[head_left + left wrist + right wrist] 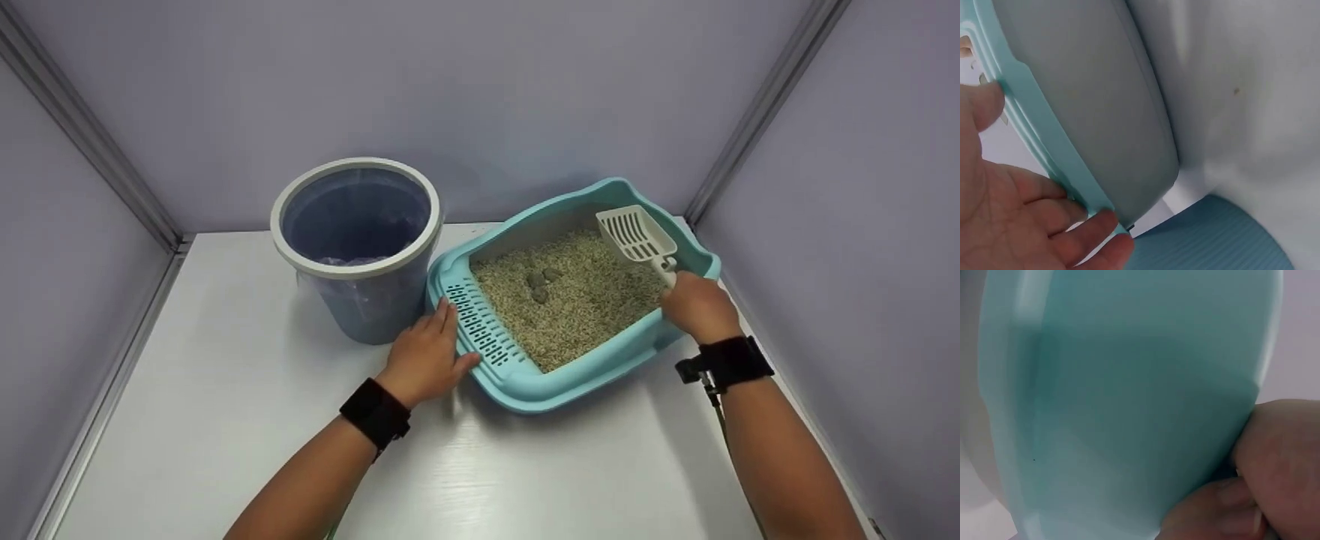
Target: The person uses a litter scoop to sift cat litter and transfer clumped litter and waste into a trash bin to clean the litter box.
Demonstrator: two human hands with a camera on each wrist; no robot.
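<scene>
A turquoise litter box [592, 375] filled with tan litter [562, 322] stands at an angle, with several dark grey clumps [537, 283] on the litter. My right hand [701, 306] grips the handle of a white slotted litter scoop [639, 234] at the box's right side. The scoop's head is over the litter near the back wall of the box, holes visible. At the near left end, my left hand [426, 358] touches the box's outer rim [1061, 146], fingers and thumb fairly straight along the edge. In the right wrist view, the box's rim hides most of the right hand [1275, 467].
A blue-grey trash bin [375, 307] with a pale rim and a clear liner stands left of the box, close to my left fingers. Both stand on a white table [225, 420]. Grey panels [480, 90] enclose the back and sides.
</scene>
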